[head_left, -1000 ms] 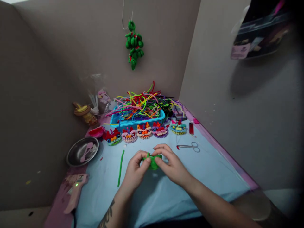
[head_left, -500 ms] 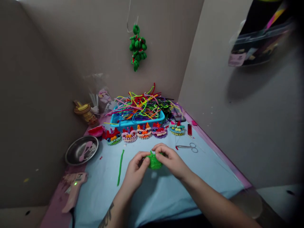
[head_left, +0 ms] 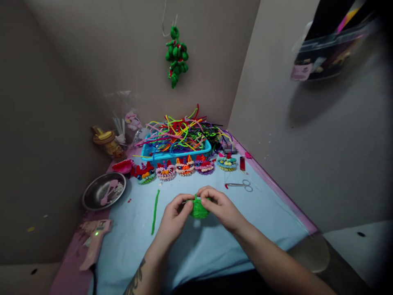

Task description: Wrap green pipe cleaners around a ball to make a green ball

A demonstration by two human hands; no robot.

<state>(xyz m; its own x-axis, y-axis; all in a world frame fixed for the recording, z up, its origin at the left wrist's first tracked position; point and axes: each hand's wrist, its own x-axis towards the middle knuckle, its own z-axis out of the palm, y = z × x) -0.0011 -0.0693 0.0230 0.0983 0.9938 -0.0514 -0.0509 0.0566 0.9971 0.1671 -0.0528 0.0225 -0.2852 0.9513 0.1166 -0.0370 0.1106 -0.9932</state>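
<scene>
Between my hands, over the middle of the blue cloth, is a rounded green piece made of pipe cleaners (head_left: 199, 209), with a short end sticking up at its top. My left hand (head_left: 179, 214) pinches its left side between thumb and fingers. On the opposite side my right hand (head_left: 220, 207) grips the upper right edge, thumb and fingers closed. The inner fingertips partly hide the piece. A single green pipe cleaner (head_left: 155, 212) lies on the cloth left of my left hand. Scissors (head_left: 241, 185) rest beyond my right hand, a small red bit by their tip.
Several coloured pipe-cleaner animal heads (head_left: 185, 166) stand in a row before a blue basket (head_left: 176, 155) heaped with pipe cleaners. At left are a metal bowl (head_left: 89, 196) and a pink glue gun (head_left: 93, 248) with a lit green light. A green ornament (head_left: 176, 57) hangs behind.
The camera view has shifted slightly, so the background sits a little higher and further left. Both hands keep their hold on the green piece, which is turned slightly.
</scene>
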